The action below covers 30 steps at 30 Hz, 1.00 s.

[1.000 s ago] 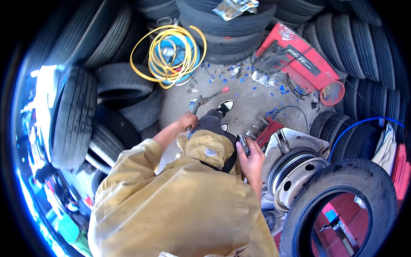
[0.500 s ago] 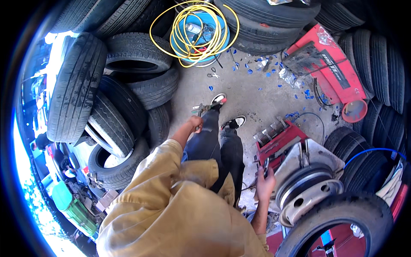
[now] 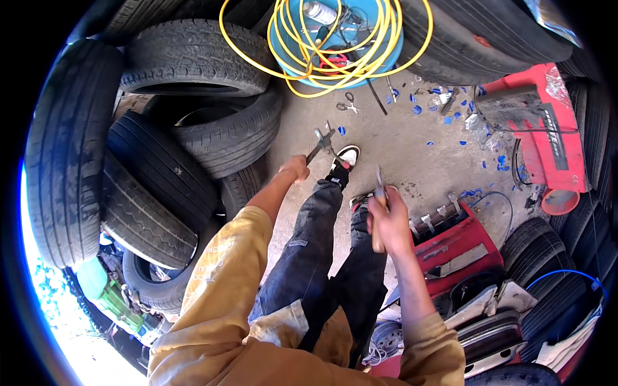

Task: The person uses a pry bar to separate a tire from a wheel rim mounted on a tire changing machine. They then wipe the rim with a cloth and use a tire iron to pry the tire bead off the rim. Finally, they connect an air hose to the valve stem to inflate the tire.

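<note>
My left hand [image 3: 294, 168] is closed round a dark metal bar tool [image 3: 321, 144] with a crosspiece at its top end, held out over my left leg and shoe. My right hand [image 3: 391, 222] grips a hand tool [image 3: 380, 180] with a wooden-looking handle and metal end pointing forward, above my right leg. Just right of it sits a red machine part [image 3: 458, 258] with metal clips along its top. A steel wheel rim [image 3: 488, 350] lies low at the right, partly cut off.
Tyres [image 3: 161, 193] are piled at the left, with more stacked right and behind. Yellow hose [image 3: 418, 59] coils over a blue tub [image 3: 281, 38]. Scissors [image 3: 349, 103], blue scraps and foil lie on the concrete floor [image 3: 425, 148]. A red metal unit [image 3: 553, 154] stands at the right.
My view has moved forward and down to show more of my legs and floor. Both arms reach farther forward with the tools, and the right one has swung up over the red part.
</note>
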Tool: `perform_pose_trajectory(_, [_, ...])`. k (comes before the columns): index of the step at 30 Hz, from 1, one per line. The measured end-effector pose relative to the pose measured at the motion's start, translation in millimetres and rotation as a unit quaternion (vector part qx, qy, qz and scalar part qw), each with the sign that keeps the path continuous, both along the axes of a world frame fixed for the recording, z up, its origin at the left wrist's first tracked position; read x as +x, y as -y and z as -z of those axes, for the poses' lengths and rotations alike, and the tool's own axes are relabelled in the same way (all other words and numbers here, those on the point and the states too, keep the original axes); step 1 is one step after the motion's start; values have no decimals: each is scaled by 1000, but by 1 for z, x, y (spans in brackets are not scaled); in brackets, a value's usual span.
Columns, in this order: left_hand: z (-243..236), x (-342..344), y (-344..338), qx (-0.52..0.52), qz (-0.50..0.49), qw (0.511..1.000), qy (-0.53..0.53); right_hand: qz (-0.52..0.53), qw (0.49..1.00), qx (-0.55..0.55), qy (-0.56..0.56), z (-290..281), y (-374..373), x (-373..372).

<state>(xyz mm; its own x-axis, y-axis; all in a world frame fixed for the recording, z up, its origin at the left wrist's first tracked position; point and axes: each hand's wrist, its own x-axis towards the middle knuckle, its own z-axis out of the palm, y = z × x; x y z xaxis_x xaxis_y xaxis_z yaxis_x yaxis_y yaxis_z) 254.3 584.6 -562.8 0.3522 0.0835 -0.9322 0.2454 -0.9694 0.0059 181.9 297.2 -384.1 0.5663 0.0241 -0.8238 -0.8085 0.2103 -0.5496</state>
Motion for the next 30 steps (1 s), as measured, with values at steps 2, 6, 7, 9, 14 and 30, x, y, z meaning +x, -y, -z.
perform_pose_trajectory(2, [16, 15, -8, 26, 21, 999, 25, 13, 998, 29, 63, -3, -39, 71])
perform_pose_trajectory(6, [37, 65, -19, 15, 78, 996, 28, 36, 991, -16, 129, 12, -104, 176])
perform_pose_trajectory(7, [40, 76, -17, 20, 111, 993, 23, -8, 983, -90, 160, 37, -116, 187])
perform_pose_trajectory(9, [46, 85, -31, 14, 136, 990, 38, -104, 945, -224, 215, 54, -137, 191])
perform_pose_trajectory(14, [47, 88, -67, 110, 102, 983, 107, -298, 917, -196, 181, 74, -141, 111])
perform_pose_trajectory(30, [-67, -118, 71, -153, -263, 936, 180, -449, 843, -287, -74, 138, 147, -240])
